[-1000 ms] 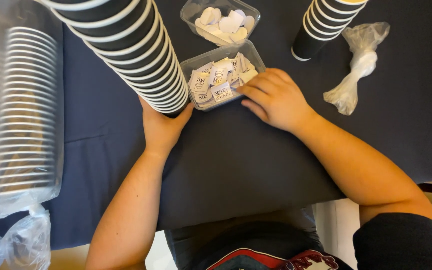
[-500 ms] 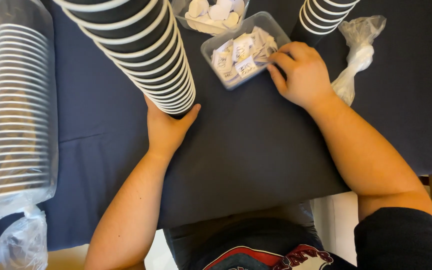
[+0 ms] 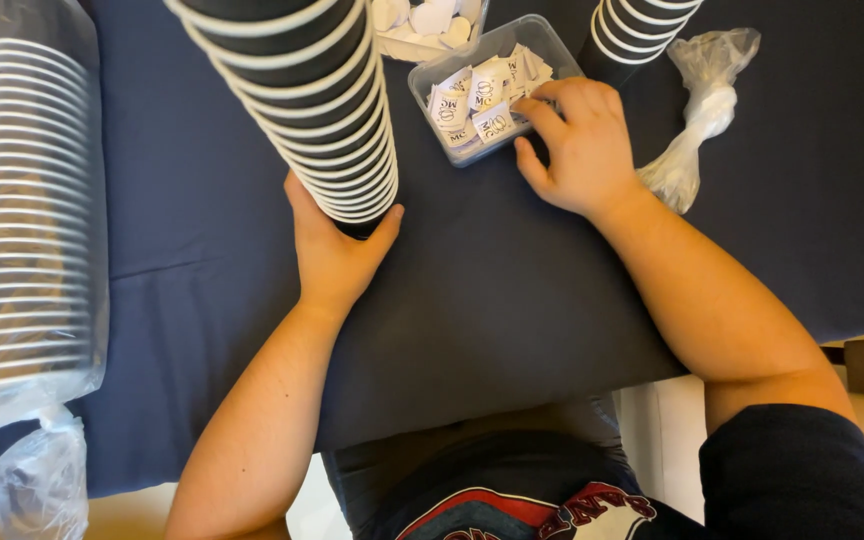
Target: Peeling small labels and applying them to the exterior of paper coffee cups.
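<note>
Left grip (image 3: 337,245) round ribbed cups (image 3: 302,90) (black)

Both bare forearms reach forward from the body, the left one running nearly straight up the view and the right one angling in from the lower right. The left hand (image 3: 337,250) stands with its palm forward, thumb spread to the right and fingers to the left, forming an open, cupping grip. The right hand (image 3: 577,150) lies palm down, knuckles up, its fingers curled forward and its thumb stretched out toward the left
</note>
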